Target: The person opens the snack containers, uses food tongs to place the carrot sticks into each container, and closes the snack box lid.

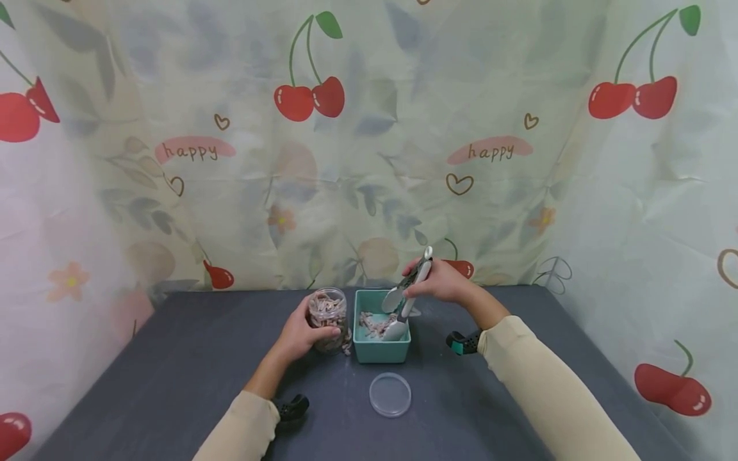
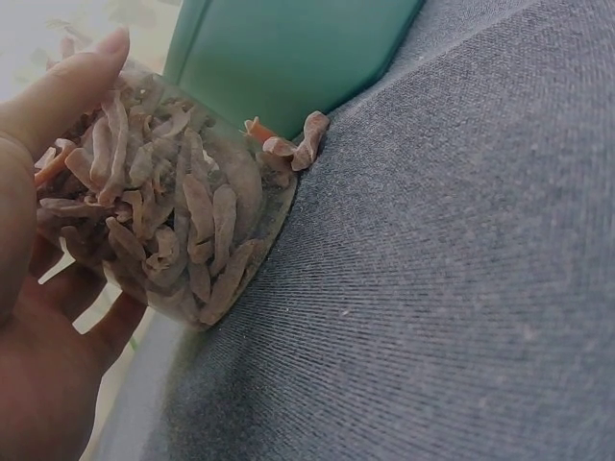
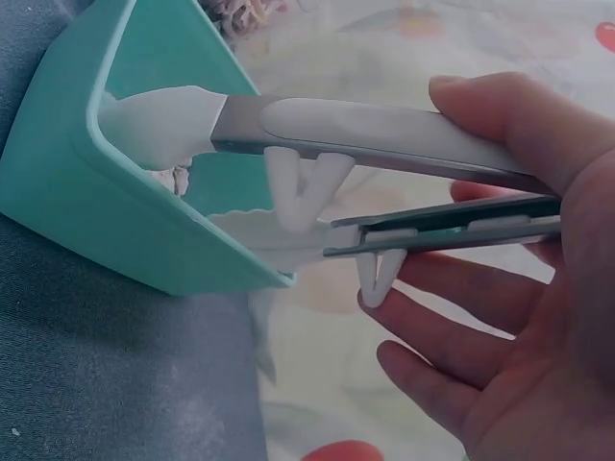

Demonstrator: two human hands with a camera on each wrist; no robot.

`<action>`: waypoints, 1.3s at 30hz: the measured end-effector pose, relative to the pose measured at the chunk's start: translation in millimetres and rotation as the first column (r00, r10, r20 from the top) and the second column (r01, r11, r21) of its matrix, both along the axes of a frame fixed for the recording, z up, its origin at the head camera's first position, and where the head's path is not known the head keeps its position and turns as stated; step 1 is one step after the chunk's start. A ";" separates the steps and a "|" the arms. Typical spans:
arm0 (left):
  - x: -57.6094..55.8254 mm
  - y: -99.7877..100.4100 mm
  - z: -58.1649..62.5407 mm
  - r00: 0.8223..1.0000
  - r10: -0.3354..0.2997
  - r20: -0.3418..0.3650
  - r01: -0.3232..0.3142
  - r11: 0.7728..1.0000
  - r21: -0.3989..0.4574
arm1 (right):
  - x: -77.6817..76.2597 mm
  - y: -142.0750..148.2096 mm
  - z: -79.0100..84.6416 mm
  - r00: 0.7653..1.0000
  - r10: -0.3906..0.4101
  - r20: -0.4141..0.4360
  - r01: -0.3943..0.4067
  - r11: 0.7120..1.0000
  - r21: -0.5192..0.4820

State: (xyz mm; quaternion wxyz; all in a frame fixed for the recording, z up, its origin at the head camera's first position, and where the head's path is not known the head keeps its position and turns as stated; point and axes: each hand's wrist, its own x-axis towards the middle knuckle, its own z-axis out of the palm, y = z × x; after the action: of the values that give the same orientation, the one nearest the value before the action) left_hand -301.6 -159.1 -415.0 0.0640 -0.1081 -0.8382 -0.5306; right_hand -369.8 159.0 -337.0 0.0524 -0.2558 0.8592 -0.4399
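My left hand [image 1: 300, 331] grips a clear jar [image 1: 328, 314] packed with dried, twisted brownish pieces [image 2: 183, 192]; it stands on the table just left of a teal bin. In my right hand [image 1: 441, 280] is a pair of tongs [image 3: 384, 134] with grey-white handles and pale scoop-like tips. Those tips reach down into the teal bin [image 1: 382, 352], spread apart, one near its right front corner. A small heap of pieces [image 1: 373, 325] lies on the bin's floor. Two or so loose pieces [image 2: 298, 144] rest on the table between jar and bin.
A round clear lid [image 1: 390, 395] lies flat in front of the bin. The dark grey table [image 1: 173, 371] runs back to a hanging cloth [image 1: 369, 192] printed with cherries, which also encloses both sides.
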 end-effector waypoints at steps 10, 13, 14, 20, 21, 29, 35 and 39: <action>-9.9 -3.4 -10.4 1.000 -0.009 -0.005 0.009 1.000 0.005 | -5.1 -3.7 -4.1 0.995 -0.099 -0.027 0.099 0.995 0.006; -21.7 -6.7 -24.1 1.000 -0.005 -0.004 0.005 1.000 0.007 | -4.7 -3.2 -5.0 0.994 -0.108 -0.030 0.108 0.994 -0.009; -25.5 -7.8 -28.3 1.000 -0.003 -0.004 0.003 1.000 0.008 | -4.4 -3.1 -5.2 0.994 -0.110 -0.030 0.109 0.994 -0.018; -32.8 -11.1 -37.3 1.000 0.000 -0.011 0.001 1.000 0.011 | -3.3 -0.5 -11.7 0.991 -0.135 0.005 0.134 0.987 -0.087; -32.6 -11.0 -37.6 1.000 0.000 -0.012 0.001 1.000 0.012 | -3.2 0.2 -13.4 0.990 -0.138 0.018 0.139 0.985 -0.097; -31.9 -10.6 -38.3 1.000 0.001 -0.005 -0.001 1.000 0.011 | -0.4 3.9 -12.6 0.993 -0.104 0.051 0.110 0.984 -0.139; -18.4 -5.6 -22.1 1.000 -0.004 -0.006 0.004 1.000 0.017 | 0.1 2.2 3.0 0.999 0.009 0.049 -0.004 0.996 -0.084; -5.4 -1.9 -4.4 1.000 -0.011 -0.001 0.011 1.000 0.009 | -1.1 0.6 8.0 0.999 0.022 0.034 -0.021 1.000 -0.023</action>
State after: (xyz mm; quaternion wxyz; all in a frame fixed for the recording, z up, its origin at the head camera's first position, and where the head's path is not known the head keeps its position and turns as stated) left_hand -307.0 -161.0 -419.4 0.0620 -0.1130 -0.8353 -0.5345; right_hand -370.9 159.6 -329.0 0.0691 -0.2580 0.8504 -0.4533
